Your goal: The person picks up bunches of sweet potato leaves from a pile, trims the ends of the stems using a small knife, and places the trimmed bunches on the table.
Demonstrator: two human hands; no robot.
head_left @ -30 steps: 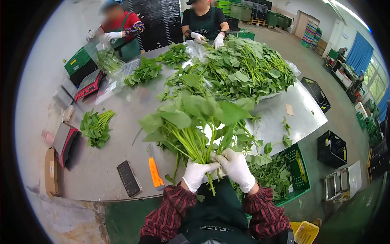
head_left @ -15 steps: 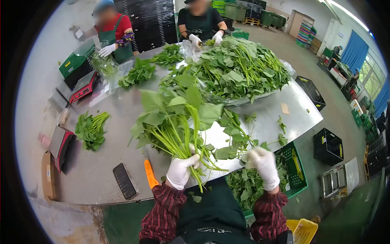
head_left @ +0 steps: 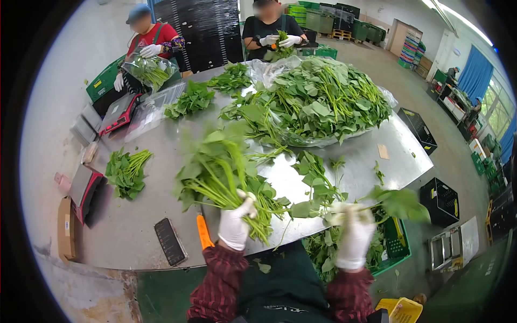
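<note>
My left hand (head_left: 234,229), in a white glove, is closed around the lower stems of a bunch of leafy greens (head_left: 215,180). The leaves fan out away from me, slightly blurred. My right hand (head_left: 355,237), also gloved and smeared by motion, is closed on a leafy stem (head_left: 401,204) that sticks out to the right. Loose sprigs (head_left: 318,177) lie on the metal table (head_left: 291,229) between and beyond my hands. Below my right hand a green crate (head_left: 398,253) holds more leaves. An orange-handled knife (head_left: 204,231) lies beside my left hand.
A big heap of greens (head_left: 328,102) covers the table's far side. Small bunches (head_left: 128,172) lie leftward, near scales (head_left: 89,194) and a phone (head_left: 170,242). Two co-workers (head_left: 272,29) handle greens across the table. Black crates (head_left: 439,202) stand on the floor at right.
My right hand now has a leafy stem that was not in it before. The bunch in my left hand has shifted slightly left. The co-workers have raised their greens off the table.
</note>
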